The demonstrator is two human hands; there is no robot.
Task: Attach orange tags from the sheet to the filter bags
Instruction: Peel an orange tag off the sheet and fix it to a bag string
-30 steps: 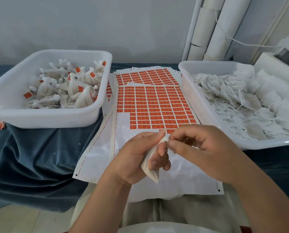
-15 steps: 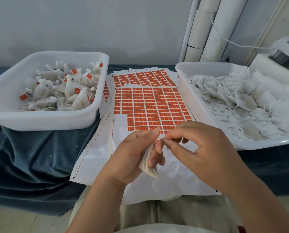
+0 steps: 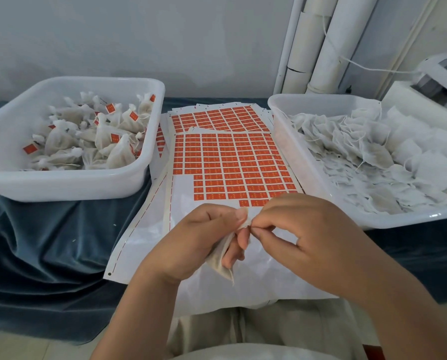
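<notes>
A: Judging from the frame, which step is in hand?

B: A small white filter bag [image 3: 221,258] is clasped in the left hand [image 3: 191,245], its neck pinched between thumb and forefinger, and the grip of the right hand [image 3: 305,240] is pressed together on the tip of that neck, perhaps on its string. The bag is held just in front of the white backing sheet of orange rectangular tags [image 3: 230,167], over the stripped near part of it. No tag can be seen between the fingers, so the bag is probably being readied for tagging.

A: Where is the rest of the work kept?

B: Left of the sheet, tagged filled bags are piled in a white plastic tub [image 3: 69,185]; right of the sheet, untagged bags are heaped in a second white plastic tub [image 3: 295,120]. Both are set on a bench draped in blue-grey cloth [image 3: 48,242], and another tag sheet [image 3: 217,119] is tucked behind the first.

A: What is called for next?

B: One tag from the sheet's nearest, partly used row must be peeled cleanly with the right fingertips while the neck is kept pinched. It should then be folded around the string or neck, the adhesive faces squarely matched.
</notes>
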